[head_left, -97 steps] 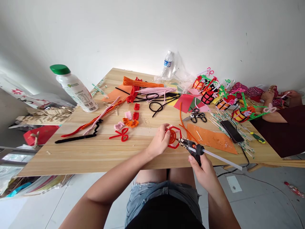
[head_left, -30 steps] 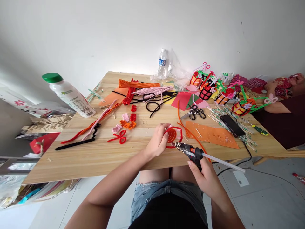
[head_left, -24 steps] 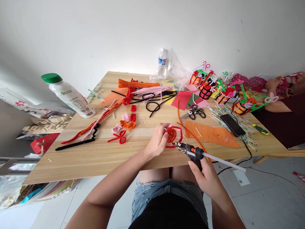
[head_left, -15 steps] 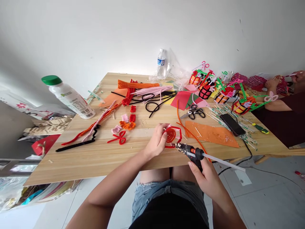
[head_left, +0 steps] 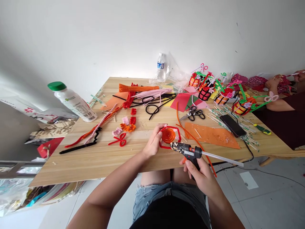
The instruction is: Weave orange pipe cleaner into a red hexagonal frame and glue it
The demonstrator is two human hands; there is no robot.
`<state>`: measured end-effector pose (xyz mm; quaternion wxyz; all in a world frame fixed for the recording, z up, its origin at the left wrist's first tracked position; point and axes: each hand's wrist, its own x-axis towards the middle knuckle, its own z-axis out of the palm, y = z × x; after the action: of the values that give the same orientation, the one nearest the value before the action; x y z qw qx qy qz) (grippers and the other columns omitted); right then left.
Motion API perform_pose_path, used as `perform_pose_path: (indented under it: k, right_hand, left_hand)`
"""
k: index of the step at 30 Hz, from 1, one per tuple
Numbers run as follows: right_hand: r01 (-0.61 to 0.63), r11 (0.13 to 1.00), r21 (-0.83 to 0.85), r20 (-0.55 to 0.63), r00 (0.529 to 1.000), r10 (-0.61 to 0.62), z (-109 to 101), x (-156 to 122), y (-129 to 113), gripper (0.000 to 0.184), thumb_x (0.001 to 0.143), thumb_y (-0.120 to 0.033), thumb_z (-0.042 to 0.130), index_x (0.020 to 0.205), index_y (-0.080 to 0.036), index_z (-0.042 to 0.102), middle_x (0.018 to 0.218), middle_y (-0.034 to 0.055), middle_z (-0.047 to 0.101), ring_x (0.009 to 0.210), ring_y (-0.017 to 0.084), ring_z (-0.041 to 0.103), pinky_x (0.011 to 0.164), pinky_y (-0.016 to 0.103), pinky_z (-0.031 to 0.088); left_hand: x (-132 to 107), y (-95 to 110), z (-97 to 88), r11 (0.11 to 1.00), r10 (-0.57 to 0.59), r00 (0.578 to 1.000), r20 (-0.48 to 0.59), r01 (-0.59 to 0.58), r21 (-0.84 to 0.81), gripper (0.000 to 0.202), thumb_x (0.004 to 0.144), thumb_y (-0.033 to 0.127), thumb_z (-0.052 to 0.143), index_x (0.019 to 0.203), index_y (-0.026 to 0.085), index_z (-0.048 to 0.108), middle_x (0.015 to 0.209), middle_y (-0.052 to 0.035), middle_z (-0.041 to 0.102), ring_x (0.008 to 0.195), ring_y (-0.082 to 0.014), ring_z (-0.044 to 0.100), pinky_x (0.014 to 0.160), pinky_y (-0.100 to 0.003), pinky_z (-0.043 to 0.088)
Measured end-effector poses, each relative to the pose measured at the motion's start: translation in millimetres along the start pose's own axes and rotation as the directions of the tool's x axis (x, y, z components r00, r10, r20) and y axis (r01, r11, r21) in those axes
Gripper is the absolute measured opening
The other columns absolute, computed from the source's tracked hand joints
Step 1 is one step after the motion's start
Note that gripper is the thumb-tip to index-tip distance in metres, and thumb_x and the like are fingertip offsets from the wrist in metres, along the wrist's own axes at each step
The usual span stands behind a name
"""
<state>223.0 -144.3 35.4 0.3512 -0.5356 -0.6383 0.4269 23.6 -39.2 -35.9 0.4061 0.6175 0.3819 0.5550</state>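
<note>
The person's left hand has its fingers closed on the edge of a red, angular fuzzy-wire frame around a coiled orange disc, at the pale wooden desk's near side. The right hand is wrapped around a black glue gun, its crusted nozzle at the frame's lower edge; whether they touch, I can't tell. Black-handled metal scissors lie beyond, near a flat orange sheet.

The hexagonal pipe-cleaner piece is partly covered at its nine o'clock by the left hand, the hot-glue gun at its grip by the right hand. Near three o'clock, a co-worker's hand is cropped.
</note>
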Motion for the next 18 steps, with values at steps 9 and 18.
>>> perform_pose_path:
  k: [9,18]
  right_hand:
    - [0.015,0.998,-0.066,-0.027,1.000,-0.016,6.3,6.5,1.8,0.032,0.092,-0.044,0.046,0.110,-0.021,0.059,0.084,0.0048,0.067,0.068,0.017,0.062,0.063,0.029,0.052]
    - [0.023,0.983,-0.180,-0.080,0.996,-0.038,6.7,3.4,3.9,0.035,0.091,-0.041,0.048,0.120,-0.024,0.058,0.084,0.0058,0.067,0.078,0.022,0.065,0.068,0.034,0.054]
  left_hand:
    - [-3.9,1.6,3.8,0.980,-0.060,0.996,0.058,0.070,-0.188,0.043,0.092,0.049,0.036,0.123,0.024,0.051,0.122,-0.0088,0.054,0.066,-0.0115,0.053,0.049,-0.024,0.043]
    - [-2.6,5.0,3.8,0.993,-0.067,0.998,0.004,0.067,-0.100,0.048,0.089,0.056,0.036,0.118,0.022,0.054,0.119,-0.0099,0.056,0.088,-0.0201,0.059,0.069,-0.033,0.051]
